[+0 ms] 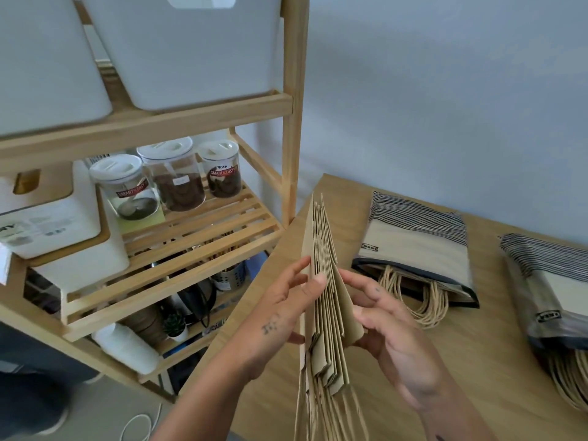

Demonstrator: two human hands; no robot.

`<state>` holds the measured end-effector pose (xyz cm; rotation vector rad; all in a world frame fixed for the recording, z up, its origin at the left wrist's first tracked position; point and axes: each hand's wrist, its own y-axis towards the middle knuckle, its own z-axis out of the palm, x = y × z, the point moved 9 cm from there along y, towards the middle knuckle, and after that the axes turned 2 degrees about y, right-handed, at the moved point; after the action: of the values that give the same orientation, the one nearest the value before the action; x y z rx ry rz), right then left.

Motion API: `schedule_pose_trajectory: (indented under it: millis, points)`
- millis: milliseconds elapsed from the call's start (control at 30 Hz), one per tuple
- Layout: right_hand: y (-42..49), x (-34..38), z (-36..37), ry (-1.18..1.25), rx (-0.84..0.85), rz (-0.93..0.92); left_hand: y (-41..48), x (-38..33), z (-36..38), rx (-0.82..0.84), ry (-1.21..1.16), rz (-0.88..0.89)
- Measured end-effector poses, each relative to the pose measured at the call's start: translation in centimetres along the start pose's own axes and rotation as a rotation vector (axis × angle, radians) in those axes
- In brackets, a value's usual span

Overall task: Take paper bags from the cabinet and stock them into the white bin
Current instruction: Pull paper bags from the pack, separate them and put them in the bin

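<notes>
Presently the paper bags (pixel 323 281), a flat stack of brown ones, stand on edge in the lower centre of the frame, held between both hands above the near edge of the worktop (pixel 429 377). The left hand (pixel 283 310) lies against the stack's left face with fingers nearly straight, one fingertip on the fanned edges. The right hand (pixel 378 323) curls round the outermost bag from the right, thumb on its near side.

The white bin (pixel 191 52) sits in the upper left on the top tier of the wooden shelf (pixel 292 122), well apart from the stack and above it; I cannot tell from here whether it is open at the top.

By the look of them the bags are light and thin but loose; the sheets are already splaying, so they would likely slide apart if pinched at 1 corner. A firmer hold would be across the folded bottoms, both faces squeezed together — edges squared first.

At the right of the frame 2 striped packs (pixel 420 246) lie on the worktop, twine handles spilling out.
</notes>
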<state>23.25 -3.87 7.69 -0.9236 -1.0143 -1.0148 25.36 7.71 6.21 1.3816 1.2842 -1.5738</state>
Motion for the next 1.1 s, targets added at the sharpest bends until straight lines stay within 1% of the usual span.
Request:
schedule_pose_trajectory:
  millis: [233,333,400,533,600,767,833,933,967,1100]
  points:
    - [1.1,0.6,-0.8,0.007,-0.073,-0.026,2.4,-0.8,-0.1,-0.032,-0.084,-0.030]
    - [0.9,0.7,-1.1,0.021,-0.107,-0.067,2.7,-0.7,-0.1,-0.016,-0.051,-0.037]
    - [0.7,0.8,-0.9,-0.012,-0.114,-0.096,2.8,-0.6,-0.2,-0.010,-0.034,-0.039]
    - [0.3,1.5,-1.3,-0.101,-0.185,-0.195,2.7,-0.7,-0.4,-0.011,-0.029,-0.020]
    - [0.1,1.7,-1.5,-0.133,-0.209,-0.217,2.7,-0.7,-0.4,-0.007,-0.027,-0.014]
    - [0.1,1.1,-2.2,-0.073,-0.236,-0.187,2.8,-0.6,-0.1,0.002,-0.050,-0.017]
    - [0.0,1.3,-2.4,-0.078,-0.259,-0.197,2.7,-0.6,-0.1,0.008,-0.054,-0.012]
    - [0.0,2.1,-1.7,-0.094,-0.244,-0.209,2.7,-0.7,-0.1,0.013,-0.070,-0.004]
    - [0.0,2.4,-1.4,-0.115,-0.234,-0.222,2.7,-0.7,-0.1,0.011,-0.075,-0.001]
    - [-0.2,3.6,-1.0,-0.153,-0.284,-0.297,2.6,-0.8,-0.2,0.016,-0.086,0.011]
